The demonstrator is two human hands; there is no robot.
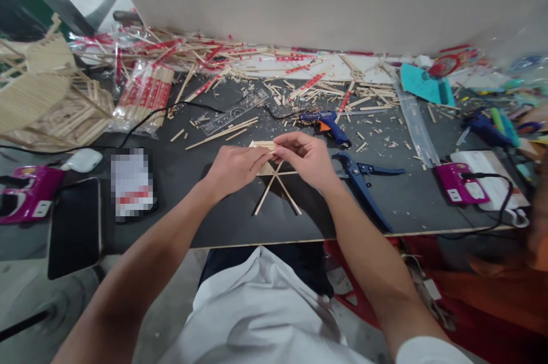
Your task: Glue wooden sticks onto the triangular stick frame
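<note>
The spoked frame of thin wooden sticks (275, 174) is lying on the dark tabletop (240, 233) at its middle, in front of the person, with two bare spokes pointing back towards the body and a slatted panel (260, 145) filling part of the far side. Both hands are working closely over that far side: the left hand (233, 169) is reaching in flat from one side, its fingertips meeting those of the right hand (311, 161), whose thumb and forefinger are curling towards each other. The fingers are hiding whatever may lie between them, so whether they are pinching a stick cannot be told. The likeliest trouble is sitting there: uneven pressure could be skewing a slat or turning the frame about its hub, since nothing visible is bracing the near spokes, and a weak joint could be giving way. Just beyond, a blue glue gun (329, 122) is lying near the right hand; if its nozzle is hot, a careless reach could be risking a burn. The blue cutter (363, 181) is lying just beside the right forearm, where a sweeping elbow could be nudging it towards the near edge. Farther out, stick offcuts (280, 96) are littering the surface, and a stray one could be slipping under the frame and tilting it.
</note>
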